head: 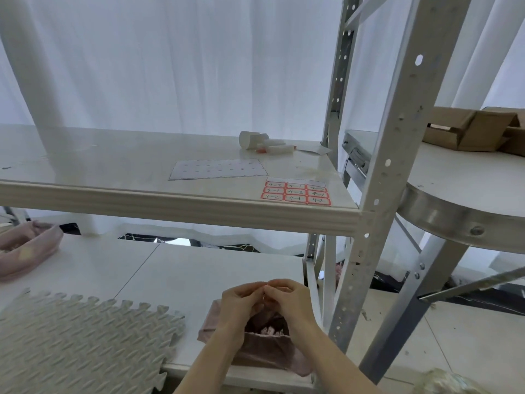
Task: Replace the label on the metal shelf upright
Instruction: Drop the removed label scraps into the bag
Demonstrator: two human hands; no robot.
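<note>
A grey perforated metal shelf upright runs from top right down to the floor. A sheet of red-bordered handwritten labels lies at the right front corner of the upper shelf. My left hand and my right hand are pressed together fingertip to fingertip above an open pink plastic bag on the lower shelf. They pinch something very small between them; what it is cannot be made out. Small scraps lie inside the bag.
A used white backing sheet and white paper rolls lie on the upper shelf. A grey foam mat covers the lower left. Another pink bag sits at far left. Cardboard boxes rest on a round table at right.
</note>
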